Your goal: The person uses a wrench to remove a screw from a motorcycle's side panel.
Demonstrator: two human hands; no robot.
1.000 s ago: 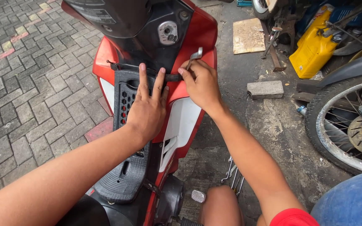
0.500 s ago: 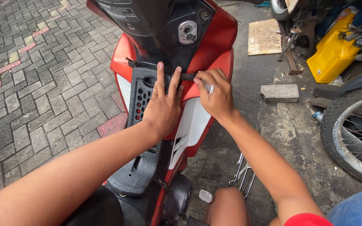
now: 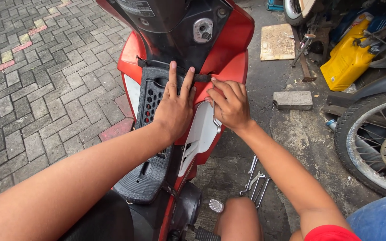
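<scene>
Grey paving bricks (image 3: 37,89) covered the ground at the left, with a few red and yellow ones among them. Beside them stood a red scooter (image 3: 233,49), its black ribbed panel (image 3: 150,107) running down the leg shield to the footboard. The left hand (image 3: 175,105) lay flat on that panel, fingers spread and straight, its grip released and pressing rather than holding. Just to its right, the right hand (image 3: 231,105) was clenched around a thin metal tool (image 3: 215,120), whose bright shaft showed below the fingers against the white side cover (image 3: 199,134); the fingertips touched the black strip at the panel's upper edge. On the concrete floor below lay a bunch of wrenches (image 3: 255,180). Farther right sat a loose grey brick (image 3: 292,100), a yellow jerrycan (image 3: 349,56), and a spoked wheel (image 3: 376,143) at the right edge.
</scene>
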